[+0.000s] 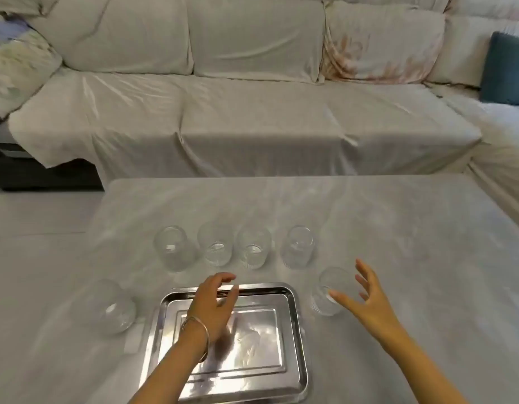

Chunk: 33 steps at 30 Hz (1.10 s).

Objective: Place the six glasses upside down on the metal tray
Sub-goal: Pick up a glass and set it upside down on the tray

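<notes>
A shiny rectangular metal tray lies at the table's near edge with nothing on it. Several clear glasses stand upright in a row beyond it, from the leftmost glass to the rightmost glass. Another glass stands left of the tray and one more glass to its right. My left hand, with bangles on the wrist, hovers open over the tray's far edge. My right hand is open, its thumb touching the right-hand glass and its fingers spread beside it.
The table is covered with a pale cloth. A sofa draped in light sheets runs behind it, with a teal cushion at the far right. A small white card lies left of the tray.
</notes>
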Motion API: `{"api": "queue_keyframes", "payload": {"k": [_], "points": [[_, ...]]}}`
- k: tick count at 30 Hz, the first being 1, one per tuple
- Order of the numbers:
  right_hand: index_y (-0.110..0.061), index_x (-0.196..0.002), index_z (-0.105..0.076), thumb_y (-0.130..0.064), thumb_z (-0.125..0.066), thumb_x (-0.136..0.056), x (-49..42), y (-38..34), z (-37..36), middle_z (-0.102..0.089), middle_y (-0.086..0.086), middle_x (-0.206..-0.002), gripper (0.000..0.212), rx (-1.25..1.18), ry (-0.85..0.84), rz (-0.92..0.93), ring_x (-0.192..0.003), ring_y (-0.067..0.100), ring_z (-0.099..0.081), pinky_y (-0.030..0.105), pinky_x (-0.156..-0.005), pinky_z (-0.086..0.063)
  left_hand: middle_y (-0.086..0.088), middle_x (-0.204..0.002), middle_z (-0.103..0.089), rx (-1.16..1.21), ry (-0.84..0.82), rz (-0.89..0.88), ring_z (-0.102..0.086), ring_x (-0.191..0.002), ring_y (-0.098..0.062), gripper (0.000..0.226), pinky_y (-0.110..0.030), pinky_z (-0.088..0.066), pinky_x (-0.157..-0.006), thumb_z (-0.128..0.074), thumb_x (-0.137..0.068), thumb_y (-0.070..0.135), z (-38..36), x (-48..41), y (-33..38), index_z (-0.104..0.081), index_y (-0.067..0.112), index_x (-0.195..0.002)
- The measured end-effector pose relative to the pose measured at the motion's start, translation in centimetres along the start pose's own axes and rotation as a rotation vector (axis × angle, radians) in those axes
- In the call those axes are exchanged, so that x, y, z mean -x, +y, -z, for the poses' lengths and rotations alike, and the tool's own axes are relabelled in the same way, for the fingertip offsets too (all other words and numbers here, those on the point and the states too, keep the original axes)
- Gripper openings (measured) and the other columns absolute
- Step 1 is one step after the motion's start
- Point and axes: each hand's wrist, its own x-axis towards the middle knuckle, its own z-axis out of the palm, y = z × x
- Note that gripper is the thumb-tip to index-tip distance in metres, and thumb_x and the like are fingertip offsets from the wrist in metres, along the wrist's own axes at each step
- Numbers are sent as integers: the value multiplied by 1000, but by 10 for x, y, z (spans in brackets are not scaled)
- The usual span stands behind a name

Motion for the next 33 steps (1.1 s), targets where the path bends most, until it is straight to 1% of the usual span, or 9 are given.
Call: {"api": "queue_keyframes", "payload": {"k": [8, 11, 14, 17, 20, 22, 25, 30, 33], "points": [[-45, -131, -35, -37, -84, -51, -25, 63, -33, -54, -29, -117, 94, -55, 134, 330, -113, -9, -52, 13, -90, -42, 13, -117, -55, -470, -69, -255, -42, -119, -10, 66, -40, -11, -116, -37, -70, 76, -45, -35, -59, -50, 35, -120], [-39, -126, -43, -47, -82, -50, -29, 70, -36, -56, -24, -117, 86, -52, 190, 378, -111, -8, -54, 17, -91, -42, 14, -118, -55, -483, -27, -312, -42, -121, -10, 75, -40, -6, -117, -24, -65, 81, -49, -38, -68, -52, 36, -117], [-32, -123, -47, -53, -81, -48, -28, 65, -34, -58, -18, -116, 85, -7, 190, 369, -111, 1, -57, 24, -91, -45, 10, -123, -53, -503, -34, -302, -38, -125, -13, 69, -40, -8, -117, -31, -72, 75, -49, -31, -68, -49, 32, -123], [-27, -122, -47, -44, -86, -51, -17, 52, -34, -57, -7, -118, 82, 39, 203, 368, -107, 13, -58, 28, -89, -47, 6, -125, -52, -357, -15, -299, -36, -125, -14, 60, -32, -27, -110, -44, -78, 64, -47, -12, -62, -48, 27, -125], [-24, -124, -47, -45, -86, -50, 2, 32, -40, -58, -6, -118, 86, -32, 176, 366, -106, 10, -60, 22, -83, -48, 7, -116, -57, -59, -168, -211, -47, -115, -10, 48, -5, -38, -84, -47, -75, 64, -45, 17, -44, -58, 32, -109], [-26, -120, -50, -54, -82, -44, 20, 13, -48, -62, -9, -115, 87, -180, 135, 347, -102, 4, -62, 15, -73, -49, 6, -110, -61, 185, -304, -111, -56, -103, -11, 44, -9, -45, -74, -42, -74, 66, -44, 41, -28, -58, 35, -101], [-32, -110, -53, -59, -77, -42, 52, -17, -65, -64, -14, -111, 77, -329, 32, 331, -94, -4, -63, 14, -66, -47, 6, -111, -61, 323, -402, -27, -61, -102, -16, 41, -30, -47, -91, -38, -81, 62, -37, 64, -15, -53, 36, -108], [-32, -119, -50, -59, -75, -48, 101, -41, -94, -59, -3, -124, 80, -416, -170, 310, -108, 9, -61, 32, -83, -50, 1, -111, -71, 638, -365, -37, -67, -102, -23, 45, -29, -55, -80, -57, -71, 63, 5, 103, -21, -62, 36, -107], [-44, -114, -48, -59, -71, -54, 128, -46, -105, -57, -6, -123, 66, -346, -332, 302, -106, 1, -59, 30, -89, -45, -2, -112, -71, 744, -313, -43, -67, -103, -25, 49, -28, -56, -78, -62, -72, 57, 33, 123, -30, -62, 29, -112]]}}
